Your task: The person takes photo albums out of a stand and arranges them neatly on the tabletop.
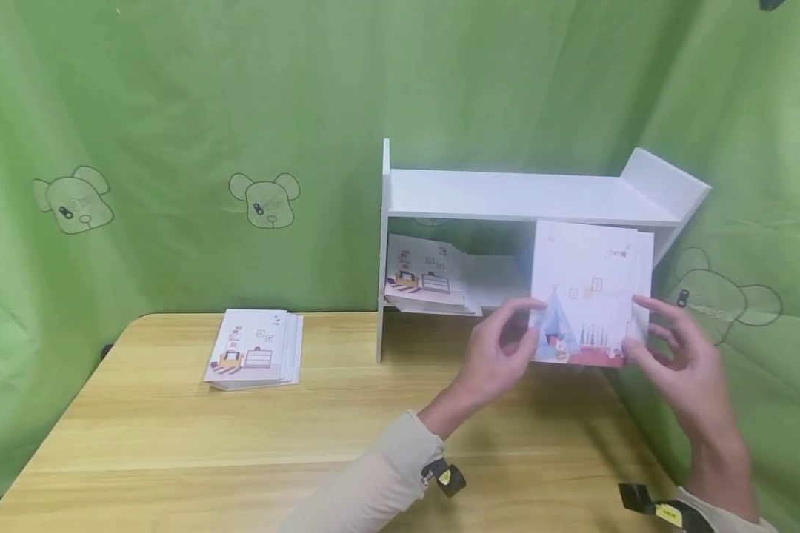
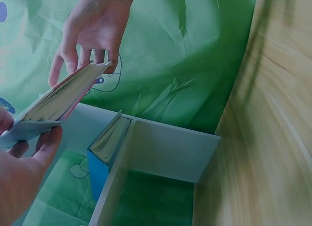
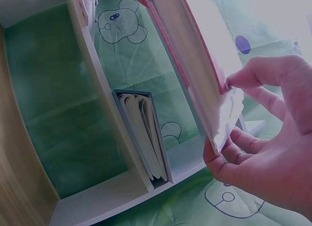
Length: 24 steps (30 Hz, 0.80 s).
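Note:
Both hands hold a small stack of notebooks (image 1: 587, 281) in front of the right part of the white shelf. The top cover is pale, with a blue tent drawn on it. My left hand (image 1: 496, 352) pinches the stack's left edge near the bottom. On the opposite edge, the thumb and fingers of my right hand (image 1: 687, 363) grip it. In the right wrist view, the page edges and red cover rims of the notebooks (image 3: 195, 55) show at an angle. Behind them a blue-covered book (image 3: 144, 133) stands on the shelf board; the held stack largely hides it in the head view.
The white shelf (image 1: 507, 194) stands at the table's back right. Several notebooks (image 1: 420, 274) lean inside its left part. Another notebook pile (image 1: 253, 348) lies on the wooden table (image 1: 240, 444) at left. A green curtain (image 1: 333, 89) hangs behind and to the right.

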Each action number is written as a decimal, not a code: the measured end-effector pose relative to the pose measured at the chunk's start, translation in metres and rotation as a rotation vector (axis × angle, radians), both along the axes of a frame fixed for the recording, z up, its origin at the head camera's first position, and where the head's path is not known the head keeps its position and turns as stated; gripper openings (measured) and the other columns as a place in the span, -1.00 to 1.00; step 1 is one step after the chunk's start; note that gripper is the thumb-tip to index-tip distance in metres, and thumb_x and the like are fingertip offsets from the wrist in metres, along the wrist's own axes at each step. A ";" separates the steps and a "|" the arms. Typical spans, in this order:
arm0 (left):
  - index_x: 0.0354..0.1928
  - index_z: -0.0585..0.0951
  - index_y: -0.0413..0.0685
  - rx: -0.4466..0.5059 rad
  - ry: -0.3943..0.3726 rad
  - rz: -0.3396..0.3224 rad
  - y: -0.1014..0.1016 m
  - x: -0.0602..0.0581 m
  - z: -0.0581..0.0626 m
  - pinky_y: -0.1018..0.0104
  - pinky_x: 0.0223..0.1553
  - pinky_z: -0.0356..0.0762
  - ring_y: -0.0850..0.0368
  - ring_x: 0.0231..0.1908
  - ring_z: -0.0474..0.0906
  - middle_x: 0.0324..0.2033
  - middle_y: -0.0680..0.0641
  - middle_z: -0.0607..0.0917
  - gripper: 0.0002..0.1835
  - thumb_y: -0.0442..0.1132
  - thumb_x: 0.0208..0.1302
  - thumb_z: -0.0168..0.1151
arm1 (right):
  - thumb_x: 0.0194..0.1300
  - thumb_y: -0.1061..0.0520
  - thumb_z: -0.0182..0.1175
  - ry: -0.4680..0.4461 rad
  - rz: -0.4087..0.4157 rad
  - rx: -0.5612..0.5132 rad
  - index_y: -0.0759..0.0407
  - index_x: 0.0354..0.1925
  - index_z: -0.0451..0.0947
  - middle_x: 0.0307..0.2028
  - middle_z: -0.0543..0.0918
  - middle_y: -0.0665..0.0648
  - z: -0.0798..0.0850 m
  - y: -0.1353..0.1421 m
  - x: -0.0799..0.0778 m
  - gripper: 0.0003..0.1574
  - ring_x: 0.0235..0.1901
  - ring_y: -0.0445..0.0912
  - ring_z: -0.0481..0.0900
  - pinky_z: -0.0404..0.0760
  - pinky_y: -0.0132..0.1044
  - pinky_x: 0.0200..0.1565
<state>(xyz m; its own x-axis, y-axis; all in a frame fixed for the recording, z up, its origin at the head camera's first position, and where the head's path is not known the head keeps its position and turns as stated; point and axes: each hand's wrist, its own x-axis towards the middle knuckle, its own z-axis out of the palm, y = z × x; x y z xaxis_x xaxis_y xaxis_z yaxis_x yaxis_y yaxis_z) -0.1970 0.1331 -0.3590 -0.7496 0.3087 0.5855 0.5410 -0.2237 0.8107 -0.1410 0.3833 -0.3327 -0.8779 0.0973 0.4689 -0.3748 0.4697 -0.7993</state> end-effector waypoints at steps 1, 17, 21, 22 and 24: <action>0.27 0.54 -0.01 -0.001 0.003 0.002 -0.001 0.000 0.000 0.45 -0.04 0.67 0.26 0.09 0.58 0.25 -0.01 0.57 -0.57 -0.49 0.44 0.13 | 0.33 0.47 0.25 -0.008 0.000 0.003 0.15 0.50 0.30 0.43 0.30 0.10 0.000 0.000 0.000 -0.15 0.23 -0.14 0.39 0.48 -0.70 0.01; 0.27 0.53 -0.03 -0.014 0.022 0.002 -0.011 0.003 -0.008 0.43 0.02 0.66 0.25 0.11 0.59 0.25 -0.03 0.58 -0.56 -0.51 0.43 0.13 | 0.38 0.40 0.24 -0.071 0.023 0.060 0.05 0.56 0.21 0.51 0.22 0.16 -0.006 -0.004 0.001 -0.11 0.22 -0.23 0.37 0.48 -0.67 0.06; 0.27 0.53 -0.04 -0.009 0.021 -0.002 -0.014 0.003 -0.011 0.41 0.02 0.66 0.24 0.09 0.60 0.25 -0.05 0.58 -0.56 -0.52 0.42 0.13 | 0.40 0.37 0.25 -0.093 0.015 0.062 0.00 0.57 0.20 0.50 0.23 0.19 -0.009 -0.005 0.001 -0.10 0.17 -0.30 0.41 0.54 -0.62 0.01; 0.27 0.52 -0.05 -0.009 0.022 -0.003 -0.015 0.003 -0.011 0.41 0.02 0.66 0.23 0.10 0.60 0.25 -0.05 0.57 -0.56 -0.52 0.42 0.13 | 0.40 0.37 0.25 -0.099 0.011 0.069 -0.02 0.57 0.19 0.50 0.23 0.19 -0.009 -0.006 0.001 -0.09 0.15 -0.33 0.42 0.56 -0.61 0.00; 0.28 0.52 -0.05 -0.012 0.029 -0.001 -0.017 0.003 -0.013 0.41 0.03 0.66 0.22 0.12 0.59 0.26 -0.06 0.57 -0.56 -0.52 0.42 0.12 | 0.38 0.38 0.26 -0.100 0.014 0.060 -0.02 0.57 0.20 0.49 0.23 0.19 -0.010 -0.006 0.001 -0.08 0.14 -0.33 0.44 0.60 -0.59 -0.03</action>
<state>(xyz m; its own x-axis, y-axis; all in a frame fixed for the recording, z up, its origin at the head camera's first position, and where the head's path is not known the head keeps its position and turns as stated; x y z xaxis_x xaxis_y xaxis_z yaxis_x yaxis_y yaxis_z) -0.1944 0.1160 -0.3720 -0.7321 0.3163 0.6033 0.5642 -0.2146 0.7972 -0.1404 0.3769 -0.3428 -0.9215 0.0592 0.3838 -0.3018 0.5127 -0.8037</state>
